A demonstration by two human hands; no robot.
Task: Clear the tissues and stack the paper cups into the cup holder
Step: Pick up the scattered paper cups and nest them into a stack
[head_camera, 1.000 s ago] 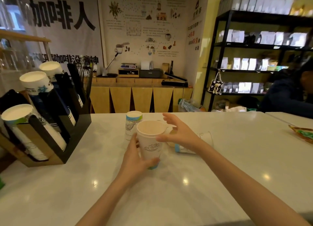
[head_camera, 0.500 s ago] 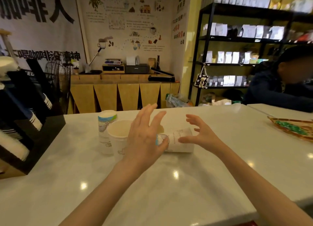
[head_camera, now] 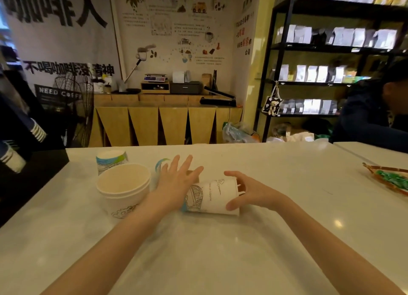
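Note:
A paper cup (head_camera: 209,195) with a line drawing lies on its side on the white table (head_camera: 220,250), mouth to the right. My right hand (head_camera: 249,193) curls around its rim, thumb below and fingers over the top. My left hand (head_camera: 176,179) is spread flat with fingers apart over the cup's base end, holding nothing. Behind that hand the edge of another cup (head_camera: 159,164) shows. To the left stands a short stack of upright cups (head_camera: 123,186), with an upside-down cup (head_camera: 110,160) behind it. The black cup holder (head_camera: 33,175) is at the left edge. I see no tissues.
A wooden tray with something green (head_camera: 388,179) lies at the table's right side. A person in dark clothes (head_camera: 371,122) sits at the adjoining table (head_camera: 375,151). A wooden counter and black shelves stand beyond the far edge.
My view turned right, so the cup holder slid to the left edge. My left hand let go of the upright cups and moved right. My right hand reached the lying cup's rim.

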